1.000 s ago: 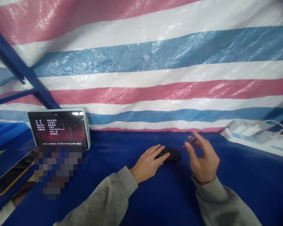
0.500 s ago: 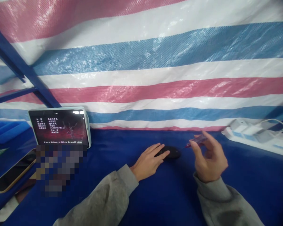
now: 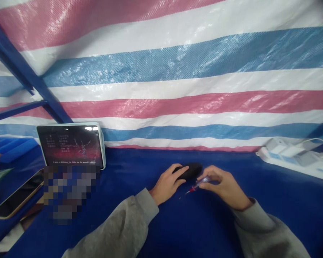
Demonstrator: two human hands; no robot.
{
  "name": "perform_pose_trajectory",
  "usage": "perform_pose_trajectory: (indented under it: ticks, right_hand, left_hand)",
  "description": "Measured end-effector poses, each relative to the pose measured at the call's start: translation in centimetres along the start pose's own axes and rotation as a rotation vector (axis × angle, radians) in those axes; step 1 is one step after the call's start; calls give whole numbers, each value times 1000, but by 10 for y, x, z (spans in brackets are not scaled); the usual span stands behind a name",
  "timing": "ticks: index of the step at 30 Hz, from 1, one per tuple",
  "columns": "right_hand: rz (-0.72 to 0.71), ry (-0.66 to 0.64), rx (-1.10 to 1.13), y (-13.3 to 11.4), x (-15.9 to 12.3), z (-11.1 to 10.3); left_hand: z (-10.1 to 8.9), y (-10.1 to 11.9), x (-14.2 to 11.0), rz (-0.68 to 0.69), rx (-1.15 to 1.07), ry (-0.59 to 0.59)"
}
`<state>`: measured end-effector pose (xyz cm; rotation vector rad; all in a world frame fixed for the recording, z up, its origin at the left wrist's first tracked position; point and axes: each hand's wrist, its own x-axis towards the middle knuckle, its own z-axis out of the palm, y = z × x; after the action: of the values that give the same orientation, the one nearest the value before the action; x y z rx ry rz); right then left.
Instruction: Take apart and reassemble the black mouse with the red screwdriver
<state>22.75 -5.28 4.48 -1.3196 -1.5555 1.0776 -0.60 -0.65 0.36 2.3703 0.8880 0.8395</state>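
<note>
Striped tarp (image 3: 177,71) in red, white and blue bands fills the whole upper half of the frame. Blue table cover (image 3: 204,222) takes the lower half, edge to edge. Dark blue metal frame bars (image 3: 24,75) cross diagonally at upper left. Grey sleeves (image 3: 123,229) come in from bottom centre and bottom right.

Tablet (image 3: 72,145) stands propped at left centre, against the tarp, screen lit with dark reddish picture and small text lines. A pixelated block sits just below it. White power strip (image 3: 290,156) lies at right centre along the tarp's foot, plugs and white cables on it, blurry. Phone (image 3: 16,197) lies flat at lower left, screen dark, gold-toned edge. Blue tray (image 3: 10,148) at far left edge, partly cut off.

Left hand (image 3: 168,182) at centre of frame, fingers curled over the near side of a small black oval object (image 3: 191,170), touching it, pressing it on the cover. Looks like a computer mouse, can't confirm. Right hand (image 3: 224,186) just right of centre, fingers pinched closed on a small screwdriver (image 3: 197,184) with clear purplish handle and red collar. Its thin tip points down-left, near the cover, just below the black object. Whether tip touches anything: cannot tell. The two hands are close, not touching.
</note>
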Motion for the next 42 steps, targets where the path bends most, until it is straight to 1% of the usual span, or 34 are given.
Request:
perform_pose_trajectory:
  ticks: [3,6,8,11,15,17,19,20,23,24,25,27,29,31,35,40,42]
  right_hand:
    - [17,-146,-133,0,2,-6]
    - [0,-276,-296,2,4,-10]
    - [-22,-328,-360,3,4,-7]
    - [-53,-396,-424,3,3,3]
    - [-118,-430,-506,1,-1,16]
    - [-174,-411,-503,1,-2,17]
    - [-232,-334,-488,0,-3,16]
    - [-259,-260,-483,1,-3,15]
    - [-344,34,-492,6,-2,13]
    - [-366,109,-508,10,-1,13]
    - [-385,140,-532,14,0,14]
    - [-372,115,-605,25,3,16]
    - [-340,35,-657,36,5,18]
    - [-300,-7,-674,44,7,19]
    - [-254,4,-684,47,8,19]
    - [-213,8,-684,45,7,18]
    - [-214,1,-678,45,7,18]
  left_hand:
    - [1,-3,1,-58,-99,71]
    - [1,-6,3,-127,-156,119]
    - [0,-6,4,-166,-169,129]
    - [-1,-6,5,-212,-164,122]
    - [-4,-3,5,-228,-133,97]
    - [-5,-1,5,-232,-115,77]
    - [-6,0,5,-242,-82,42]
    - [-6,1,5,-245,-64,20]
    - [-7,4,6,-249,-21,-29]
    - [-7,5,6,-250,-14,-36]
    - [-8,6,6,-250,-10,-42]
    - [-8,6,7,-249,-2,-55]
    - [-8,6,7,-248,9,-72]
    - [-6,4,7,-248,12,-73]
    - [-5,1,4,-228,-34,-21]
    - [-9,2,1,-127,-149,49]
    - [-9,2,1,-118,-162,60]
